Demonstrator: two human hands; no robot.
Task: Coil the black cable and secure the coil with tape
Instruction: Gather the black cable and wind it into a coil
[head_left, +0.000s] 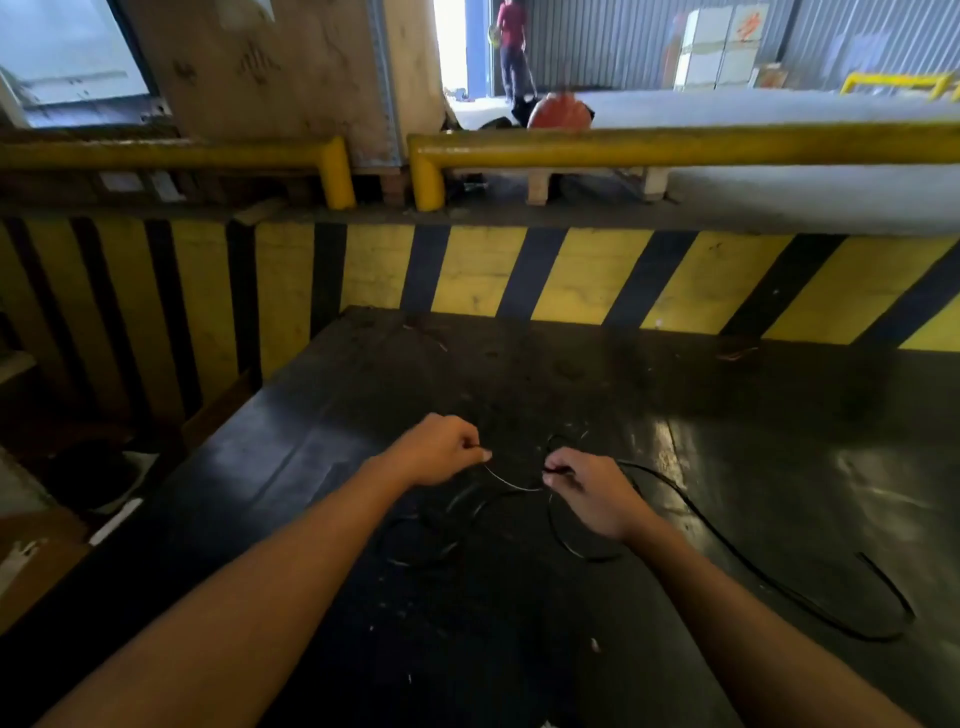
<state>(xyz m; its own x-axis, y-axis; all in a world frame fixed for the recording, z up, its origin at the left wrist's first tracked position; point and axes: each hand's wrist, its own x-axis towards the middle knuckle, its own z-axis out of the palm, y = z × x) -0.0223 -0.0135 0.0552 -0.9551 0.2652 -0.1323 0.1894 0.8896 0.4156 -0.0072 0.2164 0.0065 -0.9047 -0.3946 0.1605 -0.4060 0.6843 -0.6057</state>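
A thin black cable was pinched between two closed hands, left hand and right hand, both forearms extended over a dark table.

Under your bare hands the table looks like dark, worn metal or board, scuffed, dusty, with dull glossy patches to the right. The black cable lying on it has a smooth, slightly shiny plastic-like sheath. Behind the table, the striped wall is rough painted concrete, and the yellow rail above it is chipped, glossy painted metal.
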